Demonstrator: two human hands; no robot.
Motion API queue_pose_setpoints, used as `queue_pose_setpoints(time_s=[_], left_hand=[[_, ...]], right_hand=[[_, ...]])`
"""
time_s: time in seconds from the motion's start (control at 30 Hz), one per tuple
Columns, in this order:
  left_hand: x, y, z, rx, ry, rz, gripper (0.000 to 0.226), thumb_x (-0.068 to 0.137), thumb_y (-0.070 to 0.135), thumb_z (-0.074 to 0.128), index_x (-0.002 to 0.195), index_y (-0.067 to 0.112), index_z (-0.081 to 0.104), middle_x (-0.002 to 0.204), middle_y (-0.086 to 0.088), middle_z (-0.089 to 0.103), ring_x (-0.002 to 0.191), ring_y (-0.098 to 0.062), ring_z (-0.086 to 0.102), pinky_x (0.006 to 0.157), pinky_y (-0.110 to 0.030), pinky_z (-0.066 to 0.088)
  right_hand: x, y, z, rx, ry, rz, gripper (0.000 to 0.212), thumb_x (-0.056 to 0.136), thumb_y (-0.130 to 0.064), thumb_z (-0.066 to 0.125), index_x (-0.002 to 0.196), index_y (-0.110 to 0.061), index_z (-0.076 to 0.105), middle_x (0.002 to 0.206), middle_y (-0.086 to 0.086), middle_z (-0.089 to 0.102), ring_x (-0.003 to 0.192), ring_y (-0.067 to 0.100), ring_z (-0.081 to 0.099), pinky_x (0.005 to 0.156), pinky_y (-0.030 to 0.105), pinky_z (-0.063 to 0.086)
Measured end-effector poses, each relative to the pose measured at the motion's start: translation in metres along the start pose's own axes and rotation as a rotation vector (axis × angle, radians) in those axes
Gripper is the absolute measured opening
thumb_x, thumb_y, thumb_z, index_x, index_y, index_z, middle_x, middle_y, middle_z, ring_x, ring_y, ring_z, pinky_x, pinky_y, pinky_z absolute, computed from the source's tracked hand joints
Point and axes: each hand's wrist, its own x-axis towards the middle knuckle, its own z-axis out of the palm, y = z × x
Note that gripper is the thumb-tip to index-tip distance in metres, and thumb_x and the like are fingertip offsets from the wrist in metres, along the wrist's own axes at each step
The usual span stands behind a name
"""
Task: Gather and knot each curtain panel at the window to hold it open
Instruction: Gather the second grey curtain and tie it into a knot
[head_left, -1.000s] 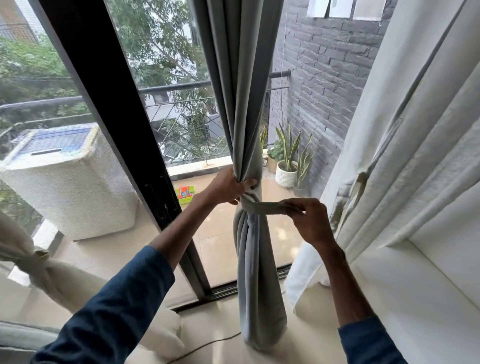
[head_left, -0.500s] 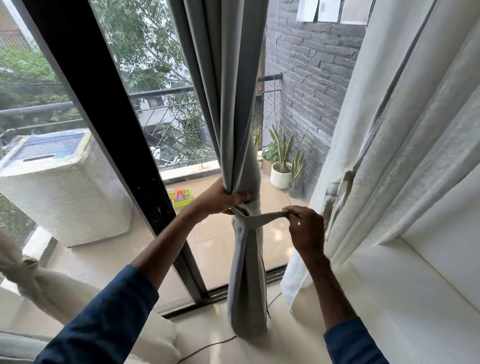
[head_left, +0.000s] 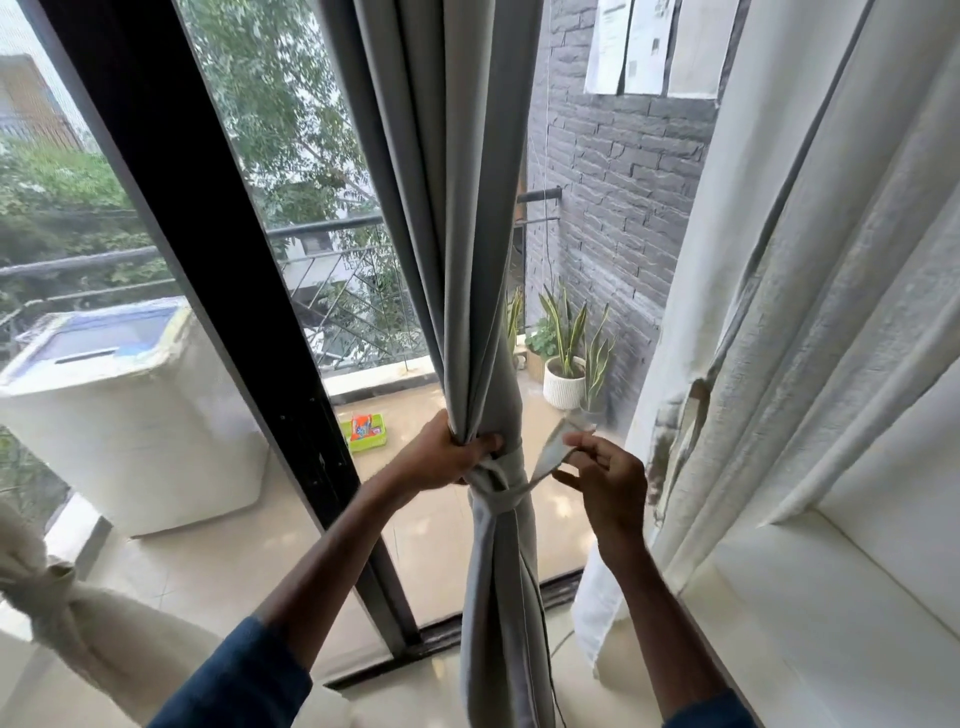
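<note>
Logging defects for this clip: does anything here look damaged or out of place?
Yes. The white curtain on the right has a torn slit with dark grey staining beside it, about level with the right hand.

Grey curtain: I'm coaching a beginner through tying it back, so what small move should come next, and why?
Probably draw the free end of the strip snug to the right with the right hand. The left hand grips the gathered grey curtain just above the wrap. The strip circles the curtain, yet its pinched end curves slack, so the knot looks loose.
</note>
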Motion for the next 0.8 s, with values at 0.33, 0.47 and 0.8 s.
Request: queue_pose_setpoints(time_s=[0.33, 0.47, 0.8], left_hand=[[0.003, -0.006, 0.007, 0.011, 0.074, 0.050, 0.013, 0.094, 0.025, 0.065, 0.089, 0.031, 0.055, 0.093, -0.008, 0.067, 0.082, -0.029, 0.072, 0.061, -0.050, 0.062], [0.009, -0.010, 0.002, 0.051, 0.064, 0.071, 0.012, 0.094, 0.023, 0.065, 0.102, 0.015, 0.060, 0.096, -0.017, 0.068, 0.078, -0.033, 0.072, 0.056, -0.054, 0.059], [0.025, -0.013, -0.009, 0.151, 0.050, 0.113, 0.015, 0.094, 0.025, 0.060, 0.094, 0.012, 0.067, 0.085, -0.008, 0.070, 0.071, -0.028, 0.071, 0.054, -0.051, 0.059]], right_hand=[[-0.002, -0.030, 0.027, 0.309, 0.070, 0.082, 0.048, 0.077, -0.004, 0.083, 0.119, -0.015, 0.061, 0.089, 0.010, 0.077, 0.080, 0.020, 0.072, 0.063, 0.035, 0.059], [-0.003, -0.037, 0.029, 0.059, 0.009, -0.152, 0.045, 0.076, -0.003, 0.082, 0.116, -0.020, 0.068, 0.094, 0.003, 0.078, 0.089, 0.012, 0.076, 0.071, 0.035, 0.062], [-0.021, -0.045, 0.033, -0.398, -0.024, -0.660, 0.037, 0.078, 0.007, 0.071, 0.097, -0.023, 0.082, 0.100, -0.017, 0.077, 0.077, -0.001, 0.073, 0.057, 0.020, 0.058]])
